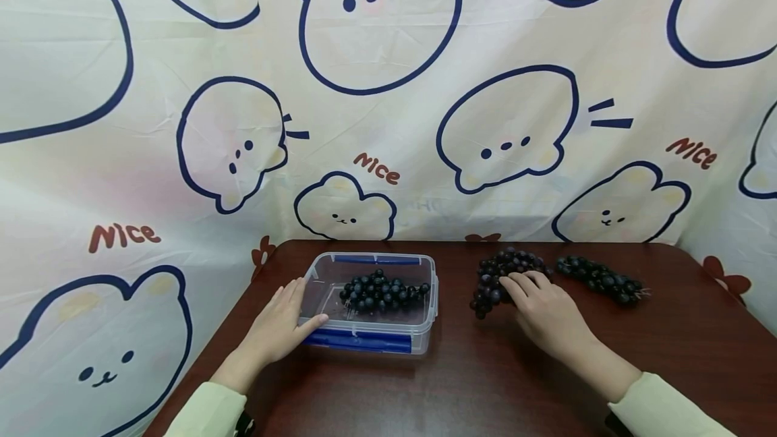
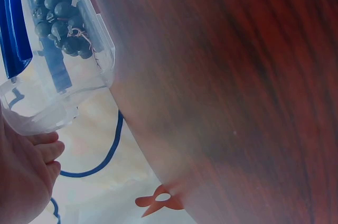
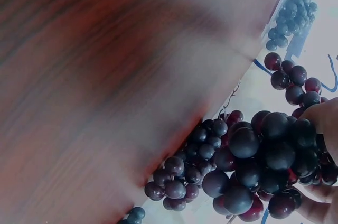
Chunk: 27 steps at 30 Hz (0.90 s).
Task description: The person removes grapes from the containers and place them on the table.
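Note:
My left hand (image 1: 276, 322) rests against the left side of a clear plastic storage box (image 1: 423, 339) with blue clips. Its fingers look straight along the side wall, and the thumb touches the front left corner. Inside the box lies a bunch of dark grapes (image 1: 382, 292). My right hand (image 1: 549, 312) grips another bunch of dark grapes (image 1: 500, 268) to the right of the box. The right wrist view shows these held grapes (image 3: 264, 155) close up, large and purple-black. Part of that hand is cut off by the frame edge there.
A further bunch of dark grapes (image 1: 601, 280) lies on the brown wooden table (image 1: 461, 383), just right of my right hand. Behind the table hangs a pale cloth (image 1: 419, 133) printed with cartoon bears, which also runs down the left side.

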{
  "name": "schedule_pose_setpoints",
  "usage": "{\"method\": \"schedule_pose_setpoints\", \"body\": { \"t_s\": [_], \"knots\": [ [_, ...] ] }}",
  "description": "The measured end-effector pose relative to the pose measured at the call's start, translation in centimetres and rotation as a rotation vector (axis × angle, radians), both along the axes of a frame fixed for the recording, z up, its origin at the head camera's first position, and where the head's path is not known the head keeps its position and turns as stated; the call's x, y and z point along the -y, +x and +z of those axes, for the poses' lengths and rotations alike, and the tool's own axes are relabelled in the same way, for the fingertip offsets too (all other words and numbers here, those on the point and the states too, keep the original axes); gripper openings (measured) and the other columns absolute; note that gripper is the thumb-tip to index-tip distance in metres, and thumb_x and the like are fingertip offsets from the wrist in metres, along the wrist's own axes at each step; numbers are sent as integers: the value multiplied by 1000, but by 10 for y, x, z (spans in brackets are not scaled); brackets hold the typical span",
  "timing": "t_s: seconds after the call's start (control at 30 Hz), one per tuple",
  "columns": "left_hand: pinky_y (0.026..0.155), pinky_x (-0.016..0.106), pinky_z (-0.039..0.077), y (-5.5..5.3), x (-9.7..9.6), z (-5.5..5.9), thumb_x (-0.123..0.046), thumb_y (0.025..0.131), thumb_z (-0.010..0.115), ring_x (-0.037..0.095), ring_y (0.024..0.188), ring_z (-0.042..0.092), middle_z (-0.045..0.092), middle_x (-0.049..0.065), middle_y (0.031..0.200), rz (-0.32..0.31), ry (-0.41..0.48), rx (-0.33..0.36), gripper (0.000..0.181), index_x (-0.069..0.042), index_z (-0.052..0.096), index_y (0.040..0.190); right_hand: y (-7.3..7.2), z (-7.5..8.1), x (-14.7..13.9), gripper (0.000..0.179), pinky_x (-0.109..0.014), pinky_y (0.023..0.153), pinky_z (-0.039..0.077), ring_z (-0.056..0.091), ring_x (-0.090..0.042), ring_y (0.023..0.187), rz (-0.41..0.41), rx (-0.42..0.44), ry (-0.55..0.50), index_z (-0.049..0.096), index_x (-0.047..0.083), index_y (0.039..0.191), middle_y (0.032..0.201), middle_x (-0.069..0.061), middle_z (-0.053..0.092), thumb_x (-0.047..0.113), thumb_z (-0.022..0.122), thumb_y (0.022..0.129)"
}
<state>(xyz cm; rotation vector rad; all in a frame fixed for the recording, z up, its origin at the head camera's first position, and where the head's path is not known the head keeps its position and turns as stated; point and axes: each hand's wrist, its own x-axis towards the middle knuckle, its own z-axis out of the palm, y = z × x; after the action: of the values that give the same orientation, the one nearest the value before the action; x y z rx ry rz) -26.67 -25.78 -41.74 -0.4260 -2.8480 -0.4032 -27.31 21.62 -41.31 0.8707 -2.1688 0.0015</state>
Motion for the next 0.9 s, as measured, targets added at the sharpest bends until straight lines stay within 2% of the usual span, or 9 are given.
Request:
{"method": "schedule_pose_setpoints", "body": {
  "t_s": [0.17, 0.33, 0.7, 0.9],
  "knots": [
    [113, 56, 17, 0, 0, 0, -55, 91, 57, 44, 138, 29, 32, 30, 149, 0, -1, -2, 90, 10, 28, 147, 2, -2, 3, 52, -38, 49, 52, 60, -37, 93, -2, 24, 2, 65, -3, 113, 107, -18, 64, 2, 80, 64],
    [113, 56, 16, 0, 0, 0, -59, 91, 55, 44, 139, 28, 32, 30, 149, 2, 1, 2, 93, 9, 28, 147, 4, -5, 5, 48, -36, 49, 52, 60, -36, 94, -12, 46, 5, 65, -2, 112, 106, -16, 65, 2, 77, 65],
    [113, 57, 17, 0, 0, -1, -57, 91, 57, 44, 138, 29, 32, 30, 149, 1, 0, -7, 92, 9, 28, 147, 7, -10, 3, 49, -25, 39, 40, 60, -32, 91, -31, 118, 17, 65, -1, 112, 105, -14, 65, 2, 79, 65],
    [113, 57, 18, 0, 0, -1, -52, 91, 60, 44, 138, 29, 33, 30, 149, -1, -1, -10, 89, 10, 29, 147, 7, -11, 1, 49, -26, 41, 43, 60, -32, 93, -72, 167, 47, 64, -1, 113, 106, -13, 64, 3, 79, 66]
  ]
}}
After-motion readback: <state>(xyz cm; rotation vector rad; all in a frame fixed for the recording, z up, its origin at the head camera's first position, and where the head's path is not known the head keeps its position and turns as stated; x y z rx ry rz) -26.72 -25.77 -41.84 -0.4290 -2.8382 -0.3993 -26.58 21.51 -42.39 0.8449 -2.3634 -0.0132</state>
